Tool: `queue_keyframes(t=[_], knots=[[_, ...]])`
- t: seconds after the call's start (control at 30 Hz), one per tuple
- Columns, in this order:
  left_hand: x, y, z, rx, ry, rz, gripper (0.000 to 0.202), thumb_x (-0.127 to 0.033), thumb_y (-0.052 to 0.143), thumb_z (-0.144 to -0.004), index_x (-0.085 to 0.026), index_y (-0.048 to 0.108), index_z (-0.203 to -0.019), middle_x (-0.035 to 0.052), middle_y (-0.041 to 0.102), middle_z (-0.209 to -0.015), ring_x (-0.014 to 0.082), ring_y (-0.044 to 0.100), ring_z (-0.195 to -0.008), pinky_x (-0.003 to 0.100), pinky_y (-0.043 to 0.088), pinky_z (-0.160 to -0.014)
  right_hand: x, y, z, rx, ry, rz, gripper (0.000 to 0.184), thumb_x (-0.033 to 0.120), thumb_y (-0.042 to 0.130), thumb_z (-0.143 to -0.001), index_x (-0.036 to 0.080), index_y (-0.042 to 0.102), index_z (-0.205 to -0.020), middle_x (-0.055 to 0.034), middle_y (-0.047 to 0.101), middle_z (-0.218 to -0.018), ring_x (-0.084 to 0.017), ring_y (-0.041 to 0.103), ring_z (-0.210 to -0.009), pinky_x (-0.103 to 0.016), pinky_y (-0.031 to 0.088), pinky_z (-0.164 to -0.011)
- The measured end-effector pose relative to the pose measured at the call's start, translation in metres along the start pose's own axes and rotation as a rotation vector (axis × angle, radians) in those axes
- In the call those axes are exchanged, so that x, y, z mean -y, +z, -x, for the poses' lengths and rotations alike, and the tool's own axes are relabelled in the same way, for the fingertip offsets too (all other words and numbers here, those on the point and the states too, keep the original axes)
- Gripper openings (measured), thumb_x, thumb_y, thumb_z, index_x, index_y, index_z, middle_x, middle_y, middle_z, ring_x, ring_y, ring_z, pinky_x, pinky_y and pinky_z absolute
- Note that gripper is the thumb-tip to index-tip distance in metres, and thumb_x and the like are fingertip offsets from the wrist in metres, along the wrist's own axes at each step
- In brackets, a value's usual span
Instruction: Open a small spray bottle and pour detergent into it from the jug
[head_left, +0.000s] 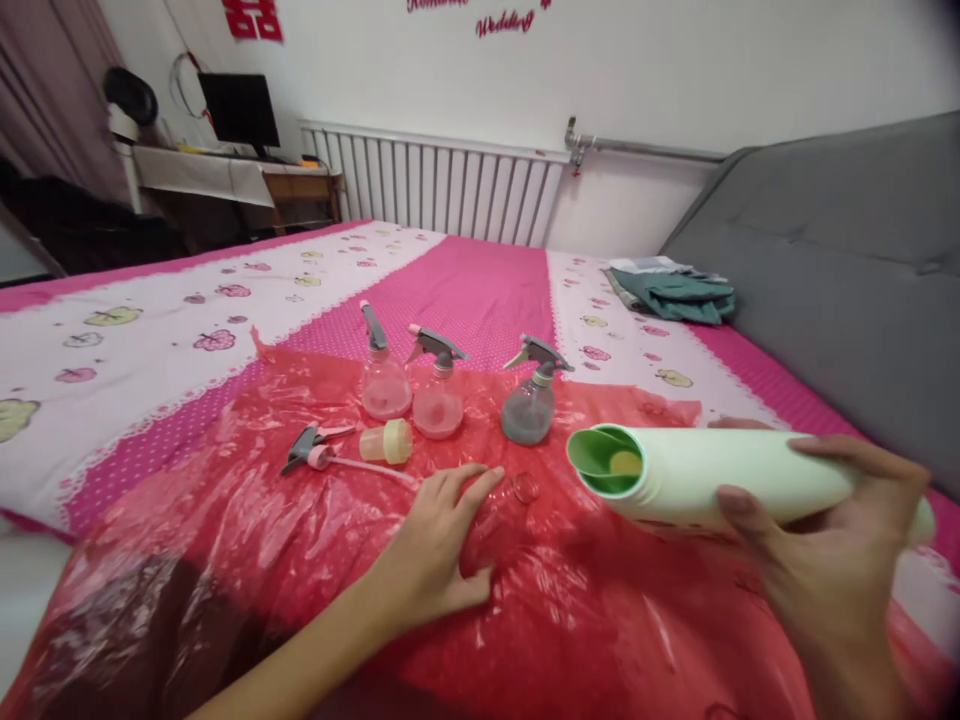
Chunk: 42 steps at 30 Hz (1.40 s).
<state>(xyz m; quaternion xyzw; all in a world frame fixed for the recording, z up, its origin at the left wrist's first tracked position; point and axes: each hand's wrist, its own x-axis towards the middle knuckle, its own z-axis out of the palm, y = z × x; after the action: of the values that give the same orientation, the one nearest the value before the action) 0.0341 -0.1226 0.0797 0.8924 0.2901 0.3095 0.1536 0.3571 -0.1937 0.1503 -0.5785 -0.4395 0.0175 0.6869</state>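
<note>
My right hand point(832, 540) grips a pale green bottle point(712, 475), tipped on its side with its green spouted mouth facing left. Nothing is seen flowing from the spout. My left hand point(442, 550) is curled around a clear spray bottle body point(499, 525) whose sprayer is off; its open neck points up and right, just left of the spout. Left of that hand lie a loose grey and pink spray head point(311, 452) with its tube and a small cream-capped clear container point(386, 442).
Three spray bottles stand behind: two with pink sprayer tips point(386, 385) point(439, 405) and one greyish point(529, 410). Red plastic sheeting point(247, 480) covers the bed point(487, 280). Folded clothes point(675, 290) lie back right by the grey headboard point(847, 220).
</note>
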Motion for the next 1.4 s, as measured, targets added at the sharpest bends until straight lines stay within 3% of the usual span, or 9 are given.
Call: queue_keyframes(t=[0.13,0.27,0.53,0.67,0.83,0.93,1.07,1.23,1.4], knots=[[-0.001,0.004,-0.001,0.0,-0.027,-0.013,0.102,-0.011,0.072,-0.081,-0.034,0.026,-0.168,0.0161,0.054,-0.154,0.0412,0.059,-0.14,0.065,0.055,-0.117,-0.007,-0.006,0.007,0.102,-0.081,0.021,0.077,0.049,0.099,-0.06,0.025,0.052,-0.118,-0.0085,0.072,-0.122,-0.029,0.072,-0.119,-0.042,0.059,-0.092],[0.0,0.004,0.0,-0.021,0.004,-0.036,0.098,-0.011,0.071,-0.083,-0.03,0.027,-0.169,0.0178,0.055,-0.152,0.0404,0.06,-0.137,0.065,0.057,-0.114,-0.003,-0.011,0.013,0.153,-0.179,0.087,0.07,0.04,0.1,-0.066,0.024,0.054,-0.117,-0.0089,0.073,-0.123,-0.027,0.073,-0.119,-0.04,0.058,-0.096],[-0.001,0.007,-0.002,-0.061,0.08,-0.082,0.089,-0.015,0.07,-0.087,-0.026,0.032,-0.167,0.0191,0.057,-0.15,0.0387,0.062,-0.134,0.061,0.058,-0.111,-0.004,-0.023,0.021,0.182,-0.292,0.167,0.065,0.044,0.099,-0.074,0.024,0.055,-0.118,-0.0094,0.072,-0.124,-0.027,0.072,-0.12,-0.041,0.055,-0.098],[-0.004,0.01,-0.001,-0.062,0.112,-0.127,0.085,-0.014,0.069,-0.087,-0.024,0.037,-0.165,0.0204,0.058,-0.15,0.0397,0.062,-0.131,0.061,0.059,-0.107,-0.008,-0.03,0.024,0.162,-0.297,0.254,0.071,0.055,0.101,-0.067,0.022,0.059,-0.113,-0.0106,0.071,-0.115,-0.029,0.072,-0.108,-0.047,0.056,-0.096],[-0.006,0.01,0.0,-0.057,0.109,-0.156,0.083,-0.015,0.067,-0.089,-0.023,0.037,-0.165,0.0203,0.058,-0.149,0.0394,0.061,-0.131,0.061,0.059,-0.108,-0.005,-0.026,0.022,0.221,-0.429,0.293,0.063,0.062,0.097,-0.074,0.022,0.06,-0.106,-0.0078,0.076,-0.111,-0.029,0.073,-0.109,-0.046,0.053,-0.096],[-0.005,0.01,0.0,-0.07,0.089,-0.134,0.084,-0.016,0.067,-0.089,-0.024,0.035,-0.166,0.0195,0.058,-0.15,0.0386,0.061,-0.132,0.061,0.058,-0.109,-0.002,-0.024,0.019,0.265,-0.486,0.312,0.061,0.062,0.097,-0.073,0.024,0.06,-0.104,-0.0075,0.077,-0.121,-0.034,0.075,-0.113,-0.058,0.053,-0.103],[-0.004,0.01,0.001,-0.064,0.07,-0.118,0.087,-0.015,0.068,-0.088,-0.025,0.033,-0.167,0.02,0.058,-0.15,0.0395,0.061,-0.132,0.063,0.058,-0.109,0.005,-0.026,0.017,0.323,-0.522,0.347,0.052,0.058,0.094,-0.079,0.028,0.061,-0.105,-0.0068,0.073,-0.135,-0.036,0.072,-0.124,-0.077,0.039,-0.123],[-0.005,0.01,0.002,-0.051,0.051,-0.103,0.089,-0.016,0.069,-0.089,-0.027,0.03,-0.168,0.0195,0.057,-0.15,0.0403,0.061,-0.132,0.064,0.058,-0.109,0.008,-0.032,0.018,0.359,-0.503,0.391,0.044,0.055,0.092,-0.083,0.029,0.063,-0.104,-0.0041,0.071,-0.14,-0.033,0.07,-0.13,-0.071,0.038,-0.13],[-0.004,0.011,0.003,-0.061,0.051,-0.098,0.089,-0.017,0.069,-0.09,-0.028,0.029,-0.169,0.0193,0.056,-0.151,0.04,0.061,-0.133,0.063,0.058,-0.11,-0.013,-0.033,0.022,0.343,-0.365,0.311,0.055,0.054,0.098,-0.073,0.028,0.068,-0.11,-0.0048,0.074,-0.134,-0.03,0.072,-0.128,-0.053,0.059,-0.112]])
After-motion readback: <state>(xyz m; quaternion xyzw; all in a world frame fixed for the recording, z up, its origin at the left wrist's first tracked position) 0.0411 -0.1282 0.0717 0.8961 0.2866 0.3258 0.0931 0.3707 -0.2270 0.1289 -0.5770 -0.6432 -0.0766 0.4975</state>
